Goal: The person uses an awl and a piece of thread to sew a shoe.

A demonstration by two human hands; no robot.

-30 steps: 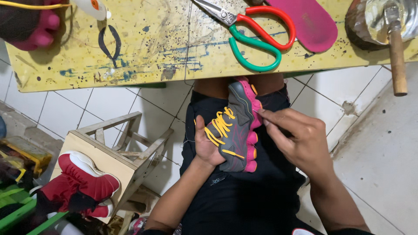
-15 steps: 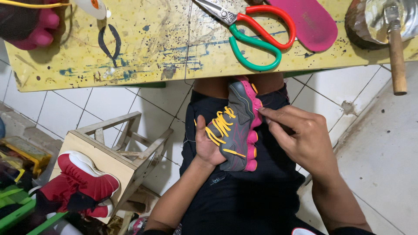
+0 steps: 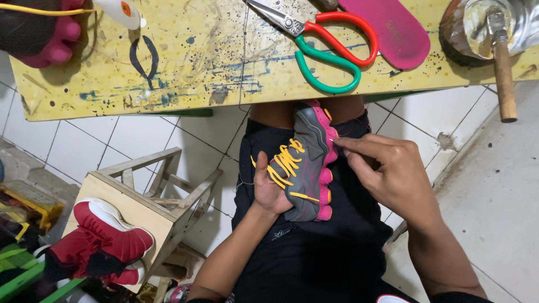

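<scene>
In the head view, the left hand (image 3: 269,188) grasps a small grey sports shoe with pink sole and yellow laces (image 3: 306,163) from the side, the thumb lying on the laces and the palm under the upper; the shoe rests on the person's lap, over the black shorts (image 3: 314,258), with its toe pointing to the table edge. The right hand (image 3: 387,171) is clenched in a pinch at the pink sole edge near the toe; the fingertips (image 3: 339,143) press together on something very small, too fine to tell; a thin dark thread (image 3: 245,62) runs up from the lap across the table.

Above, the yellow paint-stained wooden table (image 3: 168,73) carries a pair of scissors with one red and one green handle (image 3: 328,45), lying just beside a flat pink insole (image 3: 393,28); at the right corner stands a round dirty metal tin (image 3: 477,28) with a wooden-handled tool (image 3: 502,73) resting in it, the handle sticking over the table edge. At the left corner lies another dark shoe with pink sole (image 3: 33,31), and near it a small white bottle with an orange round label (image 3: 118,11).

On the white tiled floor (image 3: 140,137), at the left, stands a low wooden stool (image 3: 140,207); a red shoe with white sole (image 3: 109,235) leans against it.
</scene>
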